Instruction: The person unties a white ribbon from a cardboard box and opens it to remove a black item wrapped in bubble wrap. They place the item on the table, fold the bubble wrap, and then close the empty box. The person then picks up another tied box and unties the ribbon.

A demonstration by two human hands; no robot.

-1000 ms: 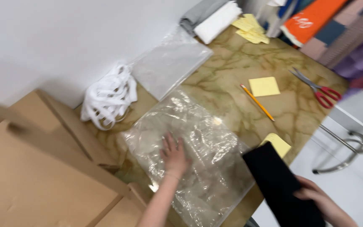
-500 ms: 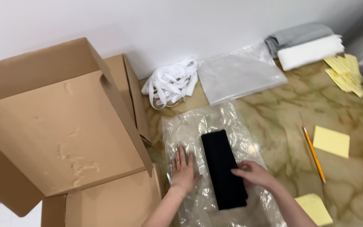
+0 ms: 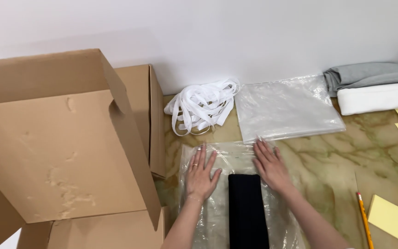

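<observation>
Two hands press flat on a clear plastic bag.

A big open cardboard box (image 3: 65, 152) stands beside the clear plastic bag (image 3: 222, 157). A folded black cloth (image 3: 247, 210), maybe a sock, lies on it between the left hand (image 3: 200, 174) and right hand (image 3: 271, 167), fingers spread flat, gripping nothing.

Folded cloth (image 3: 248, 210) lies on plastic bag (image 3: 217, 212), between left hand (image 3: 201, 175) and right hand (image 3: 271, 167), both flat on the bag. Cardboard box (image 3: 65, 157) left. Ribbon bundle (image 3: 202, 105) and bag stack (image 3: 285, 108) behind. Pencil (image 3: 363, 219), sticky pad (image 3: 392, 219) right.
</observation>
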